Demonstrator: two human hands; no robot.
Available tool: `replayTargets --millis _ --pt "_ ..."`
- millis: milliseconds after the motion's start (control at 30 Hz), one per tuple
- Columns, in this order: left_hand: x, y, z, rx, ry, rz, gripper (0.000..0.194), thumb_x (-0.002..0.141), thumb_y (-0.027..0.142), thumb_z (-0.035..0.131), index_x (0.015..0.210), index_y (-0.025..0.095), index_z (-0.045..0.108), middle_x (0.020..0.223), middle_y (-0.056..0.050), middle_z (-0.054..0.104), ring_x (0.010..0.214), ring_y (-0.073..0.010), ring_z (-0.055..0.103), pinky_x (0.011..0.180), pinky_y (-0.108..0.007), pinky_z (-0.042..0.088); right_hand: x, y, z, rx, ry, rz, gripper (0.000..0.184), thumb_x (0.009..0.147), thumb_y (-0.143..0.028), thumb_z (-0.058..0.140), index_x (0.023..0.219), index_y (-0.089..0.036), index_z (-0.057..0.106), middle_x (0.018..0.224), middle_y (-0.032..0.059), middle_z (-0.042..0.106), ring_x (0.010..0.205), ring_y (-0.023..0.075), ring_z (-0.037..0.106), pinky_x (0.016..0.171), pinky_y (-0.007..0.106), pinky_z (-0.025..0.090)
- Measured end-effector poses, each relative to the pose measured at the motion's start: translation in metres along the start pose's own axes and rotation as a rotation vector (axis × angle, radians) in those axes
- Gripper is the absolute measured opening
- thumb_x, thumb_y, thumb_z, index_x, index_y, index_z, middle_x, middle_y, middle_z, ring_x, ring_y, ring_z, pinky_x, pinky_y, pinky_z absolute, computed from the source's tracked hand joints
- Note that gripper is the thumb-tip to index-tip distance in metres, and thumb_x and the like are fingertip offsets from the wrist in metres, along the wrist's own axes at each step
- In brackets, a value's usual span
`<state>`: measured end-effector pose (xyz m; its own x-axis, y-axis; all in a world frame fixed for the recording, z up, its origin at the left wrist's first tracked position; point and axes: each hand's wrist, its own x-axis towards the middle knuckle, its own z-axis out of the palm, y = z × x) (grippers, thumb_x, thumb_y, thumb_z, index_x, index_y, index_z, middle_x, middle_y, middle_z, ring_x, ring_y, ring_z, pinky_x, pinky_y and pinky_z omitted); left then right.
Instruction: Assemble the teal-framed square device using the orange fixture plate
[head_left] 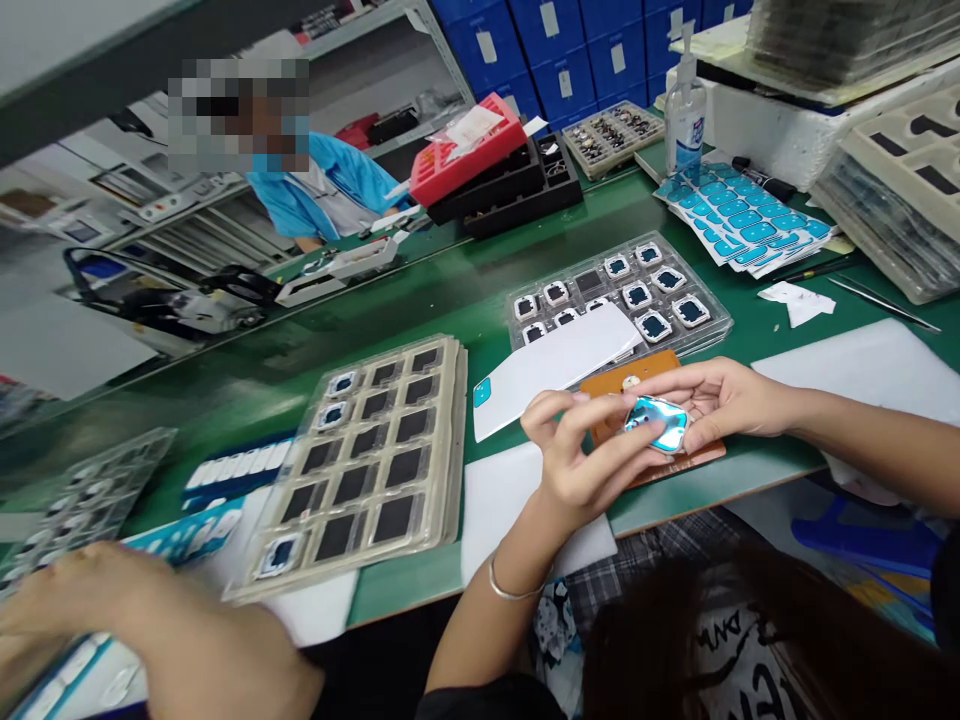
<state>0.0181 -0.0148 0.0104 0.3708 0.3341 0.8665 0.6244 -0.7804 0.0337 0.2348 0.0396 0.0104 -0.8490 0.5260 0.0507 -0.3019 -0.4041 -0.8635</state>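
Observation:
My left hand (581,450), with a bangle on its wrist, and my right hand (731,405) meet over the bench's front edge. Between them they hold a small rounded-square part (661,424) with a shiny blue film face. My right fingers and thumb grip its right edge. A left fingertip lies on the film, and other left fingers are around its left side. Beneath the hands is an orange-brown pad (600,388). Behind them, a white sheet with a blue corner sticker (482,391) overlaps a clear tray (720,333) of similar rounded-square parts.
A stacked beige tray (455,400) with a few parts stands left. A co-worker's arm (187,620) reaches in at bottom left; another person (330,180) sits opposite. Blue film sheets (742,215), a pump bottle (686,120), tweezers (885,303) and a red tray (465,155) lie farther back.

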Motion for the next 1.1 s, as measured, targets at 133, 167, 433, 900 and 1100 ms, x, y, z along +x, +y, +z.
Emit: replayTargets --millis 133,167,433,900,1100 --pt "0.004 0.0 -0.001 -0.115 -0.084 -0.172 0.04 0.09 0.049 0.07 0.113 0.017 0.065 0.114 -0.012 0.067 0.108 -0.0244 0.053 0.096 -0.04 0.046 0.001 -0.001 0.0 0.116 -0.025 0.052 0.044 0.081 -0.009 0.083 0.12 -0.024 0.073 0.115 0.0039 0.073 0.104 0.012 0.07 0.092 0.02 0.056" --pt "0.005 -0.001 -0.001 -0.179 -0.095 -0.201 0.042 0.089 0.047 0.072 0.117 0.017 0.063 0.113 -0.011 0.068 0.106 -0.0232 0.056 0.095 -0.039 0.048 0.001 -0.002 0.0 0.131 -0.033 0.05 0.042 0.082 -0.01 0.082 0.12 -0.024 0.073 0.117 0.0041 0.073 0.107 0.0124 0.069 0.094 0.02 0.055" --pt "0.003 0.0 0.006 -0.284 -0.018 -0.243 0.038 0.087 0.034 0.077 0.118 0.019 0.062 0.111 -0.009 0.071 0.102 -0.02 0.064 0.09 -0.036 0.055 -0.001 -0.003 0.011 0.137 0.048 0.008 0.034 0.084 -0.012 0.08 0.116 -0.023 0.074 0.123 0.005 0.07 0.115 0.0159 0.066 0.101 0.026 0.052" --pt "0.004 0.005 0.008 -0.2 0.027 -0.197 0.038 0.084 0.027 0.08 0.118 0.017 0.065 0.114 -0.01 0.072 0.105 -0.0219 0.062 0.09 -0.039 0.056 -0.003 0.001 0.016 0.127 0.185 0.016 0.037 0.082 -0.015 0.082 0.117 -0.023 0.074 0.123 0.0055 0.07 0.111 0.0153 0.067 0.098 0.024 0.054" --pt "0.003 0.005 0.007 -0.177 0.026 -0.218 0.038 0.084 0.028 0.08 0.119 0.02 0.065 0.113 -0.008 0.073 0.103 -0.022 0.061 0.087 -0.039 0.055 -0.004 0.002 0.014 0.133 0.215 0.025 0.035 0.084 -0.019 0.081 0.118 -0.023 0.074 0.128 0.007 0.067 0.114 0.0195 0.067 0.105 0.034 0.052"
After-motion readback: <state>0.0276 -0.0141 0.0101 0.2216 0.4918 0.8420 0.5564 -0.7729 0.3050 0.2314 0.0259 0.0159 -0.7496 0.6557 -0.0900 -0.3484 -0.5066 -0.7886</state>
